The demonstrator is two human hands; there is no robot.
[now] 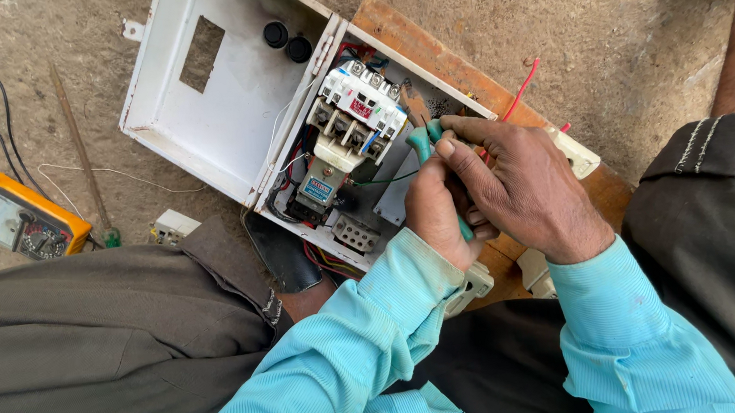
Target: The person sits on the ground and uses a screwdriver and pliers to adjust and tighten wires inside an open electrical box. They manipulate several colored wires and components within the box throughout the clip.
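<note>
Teal-handled pliers [422, 141] sit clamped between both hands in the head view, their handles poking out to the far left of the fingers; the tips are hidden, so what they bite on cannot be told. The left hand [434, 213] is clenched round the lower handle, and the right hand [523, 184] folds over it from the right, fingers curled onto the tool. Both work just inside the right half of an open white metal box [195, 97], which lies on a brown wooden board [424, 44] on the dirt floor. Just left of the hands stands a white contactor block [350, 114] with red, green and white wiring about it; a thin green wire [383, 179] runs toward the pliers. Judging by this, wiring inside the box is being gripped or trimmed, which calls for a steady squeeze. At far left lies a yellow multimeter [14, 218], with a screwdriver [79, 153] beside it.
</note>
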